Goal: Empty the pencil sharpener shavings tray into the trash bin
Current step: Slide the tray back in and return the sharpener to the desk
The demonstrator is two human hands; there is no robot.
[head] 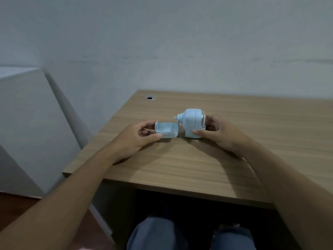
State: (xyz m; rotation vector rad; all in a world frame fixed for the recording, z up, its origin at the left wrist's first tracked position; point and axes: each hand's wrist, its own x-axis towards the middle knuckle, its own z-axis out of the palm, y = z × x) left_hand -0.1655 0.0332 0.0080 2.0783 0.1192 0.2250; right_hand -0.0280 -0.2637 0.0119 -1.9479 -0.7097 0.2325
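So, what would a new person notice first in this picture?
First, the pale blue pencil sharpener standing mid-desk, steadied by the right hand. Just left of it, the left hand holds the matching shavings tray, pulled out and apart from the sharpener. Both sit on a wooden desk.

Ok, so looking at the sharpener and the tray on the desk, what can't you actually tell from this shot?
- Trash bin: not in the head view at all.
- Tray contents: too blurred and pale to tell shavings from bare plastic; the left hand covers its near corner.
- Sharpener right side: hidden behind the right hand.
- Tray slot in the sharpener: faces away, unseen.
- Under the desk: too dark.
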